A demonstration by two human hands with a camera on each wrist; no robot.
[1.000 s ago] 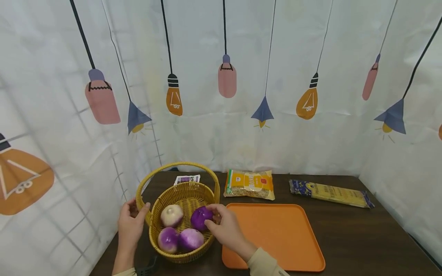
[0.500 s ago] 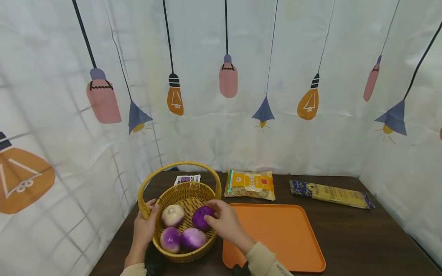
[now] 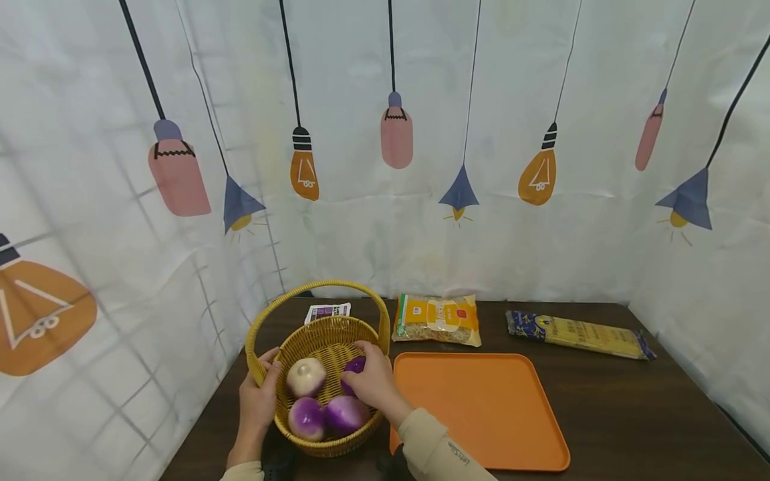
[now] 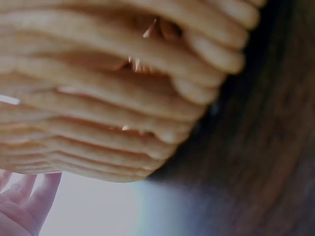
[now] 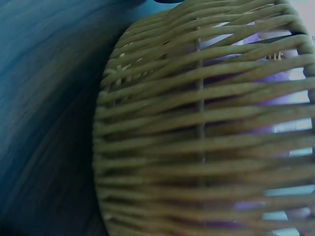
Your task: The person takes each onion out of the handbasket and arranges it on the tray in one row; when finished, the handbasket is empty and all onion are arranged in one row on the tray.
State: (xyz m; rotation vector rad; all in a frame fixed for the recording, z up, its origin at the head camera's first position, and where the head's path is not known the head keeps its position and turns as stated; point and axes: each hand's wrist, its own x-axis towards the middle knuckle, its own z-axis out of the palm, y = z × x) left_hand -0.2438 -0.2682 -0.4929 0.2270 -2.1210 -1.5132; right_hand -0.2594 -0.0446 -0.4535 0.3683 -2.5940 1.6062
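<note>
R hand (image 3: 371, 379) has fingers + thumb curled round dk purple onion (image 3: 353, 365), inside round woven basket (image 3: 321, 449); L hand (image 3: 257, 395) grips basket side by handle (image 3: 325, 283) foot. Nearer than R fingers: 2 paler, glossy purple onions (image 3: 347, 415). L of R fingers: white-topped onion (image 3: 306, 375). R of R fingers: smooth orange tray (image 3: 481, 407), partly hidden by sleeve (image 3: 442, 442). Beyond fingers, handle arches up; past it on dk desk (image 3: 613, 407): small sachet (image 3: 327, 312), grain bag (image 3: 437, 322), long yellow/blue pkt (image 3: 580, 335).
</note>
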